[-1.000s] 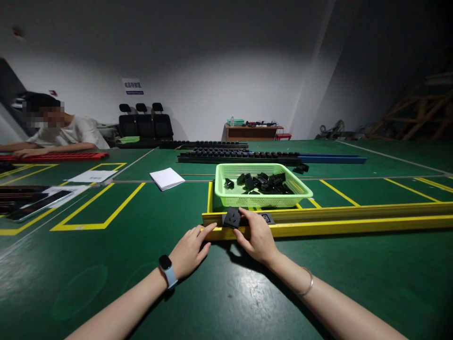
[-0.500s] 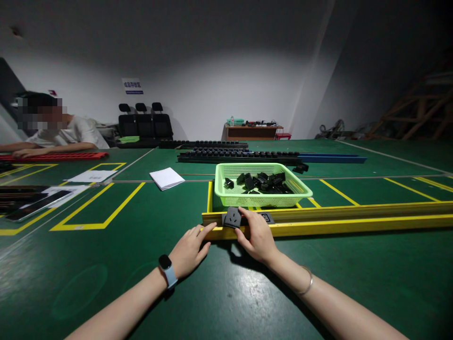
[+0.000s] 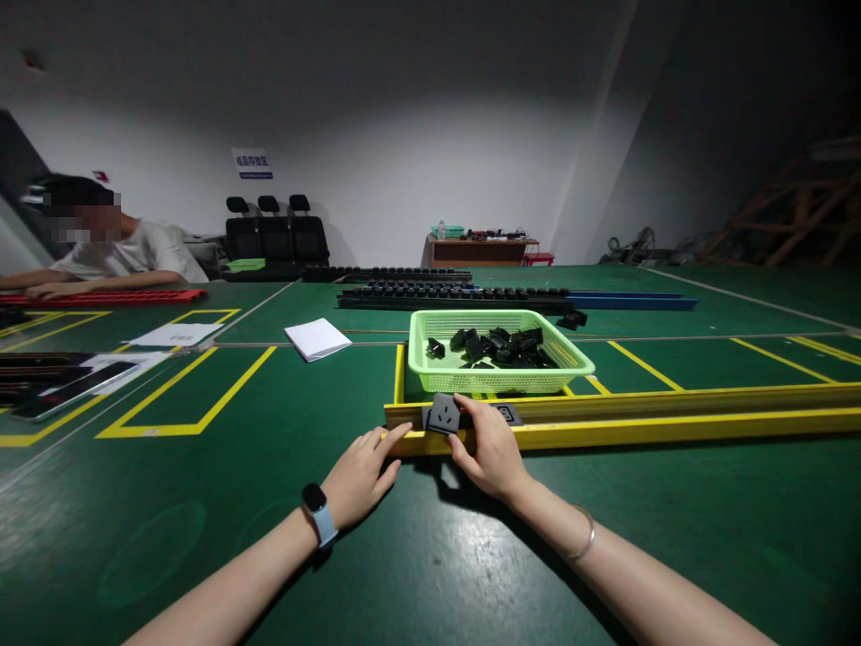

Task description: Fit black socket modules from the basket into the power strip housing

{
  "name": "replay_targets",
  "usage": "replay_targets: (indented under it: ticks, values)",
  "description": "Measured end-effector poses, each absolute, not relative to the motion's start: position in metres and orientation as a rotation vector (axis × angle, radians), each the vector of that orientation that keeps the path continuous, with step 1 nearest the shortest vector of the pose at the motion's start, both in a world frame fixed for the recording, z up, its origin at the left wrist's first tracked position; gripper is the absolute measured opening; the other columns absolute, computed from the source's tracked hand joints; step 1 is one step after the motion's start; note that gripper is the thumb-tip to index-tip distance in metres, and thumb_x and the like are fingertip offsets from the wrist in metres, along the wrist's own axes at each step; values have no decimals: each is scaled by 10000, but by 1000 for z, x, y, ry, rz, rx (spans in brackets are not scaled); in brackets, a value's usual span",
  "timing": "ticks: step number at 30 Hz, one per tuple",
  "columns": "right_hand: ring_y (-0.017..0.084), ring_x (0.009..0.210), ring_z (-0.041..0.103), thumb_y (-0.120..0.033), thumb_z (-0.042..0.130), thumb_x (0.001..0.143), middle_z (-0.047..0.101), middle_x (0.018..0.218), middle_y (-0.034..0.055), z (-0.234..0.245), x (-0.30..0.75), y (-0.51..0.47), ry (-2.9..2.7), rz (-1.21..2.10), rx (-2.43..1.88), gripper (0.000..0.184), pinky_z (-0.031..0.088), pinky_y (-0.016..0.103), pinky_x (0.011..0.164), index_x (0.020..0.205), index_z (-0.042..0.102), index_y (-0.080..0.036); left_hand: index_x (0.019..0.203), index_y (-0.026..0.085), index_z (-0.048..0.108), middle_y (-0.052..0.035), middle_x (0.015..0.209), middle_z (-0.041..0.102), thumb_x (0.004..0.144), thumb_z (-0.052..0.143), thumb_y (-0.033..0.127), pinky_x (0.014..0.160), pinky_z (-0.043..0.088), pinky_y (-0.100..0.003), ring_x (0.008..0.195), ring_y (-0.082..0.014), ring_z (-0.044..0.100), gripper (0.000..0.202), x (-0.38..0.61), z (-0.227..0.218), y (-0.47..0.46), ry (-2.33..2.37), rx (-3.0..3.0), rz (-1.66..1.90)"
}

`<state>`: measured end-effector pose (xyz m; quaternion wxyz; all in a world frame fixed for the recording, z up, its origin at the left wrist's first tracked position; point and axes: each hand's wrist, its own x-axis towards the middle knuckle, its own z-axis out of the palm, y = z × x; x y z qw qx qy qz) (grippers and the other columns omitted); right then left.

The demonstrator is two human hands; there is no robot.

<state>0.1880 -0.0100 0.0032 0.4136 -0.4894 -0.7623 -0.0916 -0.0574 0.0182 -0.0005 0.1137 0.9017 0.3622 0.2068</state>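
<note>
Between the thumb and index finger of my right hand (image 3: 490,445) is a black socket module (image 3: 444,414) with slots in its face, tilted over the left end of a yellow channel rail (image 3: 605,436). Inside that rail, partly behind my fingers, lies a dark piece with a white-outlined symbol (image 3: 506,414). My left hand (image 3: 365,475) is open, its index finger touching the rail's left end and its thumb apart. Just behind the rail stands a light green basket (image 3: 571,363) holding several black modules (image 3: 501,345).
Beyond the basket lie long rails filled with black parts (image 3: 457,298) and a blue rail (image 3: 632,301). White folded paper (image 3: 317,339) and a phone (image 3: 77,391) rest to the left. A co-worker (image 3: 144,251) sits at far left by a red rail (image 3: 127,297).
The socket module in my right hand has turned very slightly. My left hand and the rail stay in place. The co-worker's head has shifted a little.
</note>
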Motion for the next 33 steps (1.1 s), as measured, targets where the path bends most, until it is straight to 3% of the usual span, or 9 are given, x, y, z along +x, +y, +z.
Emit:
replay_targets:
  ticks: [33]
  values:
    - [251, 961, 560, -322, 542, 839, 590, 1106, 130, 4, 189, -11, -1905, -219, -1233, 504, 474, 428, 854, 1291, 403, -147, 1422, 271, 294, -77, 1070, 548, 920, 434, 215, 886, 464, -423, 979, -228, 541, 524, -57, 1, 18, 1062, 2644, 615]
